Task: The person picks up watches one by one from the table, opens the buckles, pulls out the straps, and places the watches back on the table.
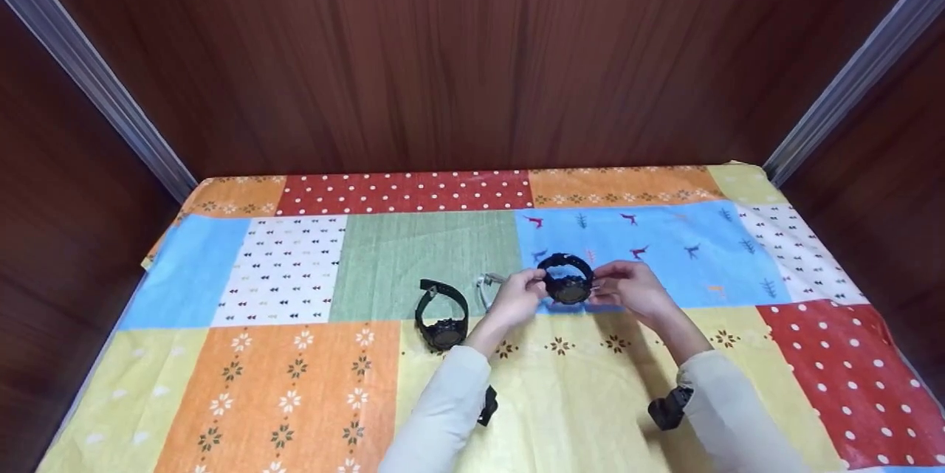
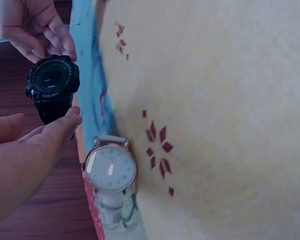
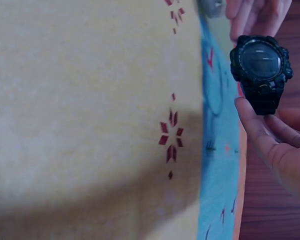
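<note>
A black digital wristwatch [image 1: 572, 290] is held between my two hands above the cloth, its strap forming a loop. My left hand [image 1: 519, 297] grips it at one side, and my right hand [image 1: 631, 287] pinches it at the other. In the left wrist view, the round watch face [image 2: 52, 77] shows with the strap below. The right wrist view shows the same watch [image 3: 261, 62] with my right fingers [image 3: 252, 120] at its strap. Beside my left hand lies a white-strapped watch [image 2: 110, 169] with a pale round dial, partly hidden in the head view.
Another black watch [image 1: 445, 333] with its strap curved open lies left of my left forearm. A patchwork-patterned cloth [image 1: 295, 384] covers the table. Brown wood-grain panels [image 1: 443, 52] stand behind and at both sides, with metal strips at the corners.
</note>
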A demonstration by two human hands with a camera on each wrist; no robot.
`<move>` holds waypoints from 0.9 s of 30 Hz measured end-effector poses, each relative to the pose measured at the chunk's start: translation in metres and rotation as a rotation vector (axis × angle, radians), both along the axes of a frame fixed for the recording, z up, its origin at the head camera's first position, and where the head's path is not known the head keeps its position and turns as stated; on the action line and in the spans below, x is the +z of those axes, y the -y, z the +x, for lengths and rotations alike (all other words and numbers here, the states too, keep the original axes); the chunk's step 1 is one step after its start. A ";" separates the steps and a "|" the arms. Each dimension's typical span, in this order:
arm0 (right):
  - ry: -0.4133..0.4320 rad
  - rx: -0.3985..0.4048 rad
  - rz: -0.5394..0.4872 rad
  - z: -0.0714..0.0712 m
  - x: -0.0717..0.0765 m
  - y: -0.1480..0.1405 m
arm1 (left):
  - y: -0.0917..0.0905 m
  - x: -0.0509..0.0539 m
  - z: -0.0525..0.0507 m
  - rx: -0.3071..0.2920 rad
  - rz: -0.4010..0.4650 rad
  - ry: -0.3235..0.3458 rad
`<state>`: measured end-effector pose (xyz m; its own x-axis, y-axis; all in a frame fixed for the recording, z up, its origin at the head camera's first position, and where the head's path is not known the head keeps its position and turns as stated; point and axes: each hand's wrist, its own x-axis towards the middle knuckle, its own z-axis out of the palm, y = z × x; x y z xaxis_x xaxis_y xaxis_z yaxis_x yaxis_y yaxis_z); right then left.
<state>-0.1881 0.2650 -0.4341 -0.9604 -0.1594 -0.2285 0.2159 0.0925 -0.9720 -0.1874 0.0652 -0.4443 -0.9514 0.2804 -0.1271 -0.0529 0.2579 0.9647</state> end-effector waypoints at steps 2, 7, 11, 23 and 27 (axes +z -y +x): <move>0.008 0.002 0.001 0.001 0.005 0.003 | 0.003 0.003 0.001 0.017 0.025 0.022; 0.003 0.014 -0.008 0.002 0.011 0.010 | 0.012 0.011 0.003 0.054 0.027 0.040; -0.014 0.024 -0.003 0.003 0.016 0.017 | 0.021 0.014 0.004 0.064 0.037 0.034; -0.032 0.093 -0.053 0.004 0.027 0.037 | 0.047 0.031 0.008 0.104 0.175 0.072; -0.031 0.102 -0.064 0.005 0.029 0.043 | 0.055 0.032 0.009 0.129 0.203 0.089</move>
<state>-0.1831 0.2217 -0.4046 -0.9449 -0.2695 -0.1857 0.1788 0.0502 -0.9826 -0.1786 0.0103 -0.4126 -0.9685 0.1857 -0.1657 -0.1600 0.0453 0.9861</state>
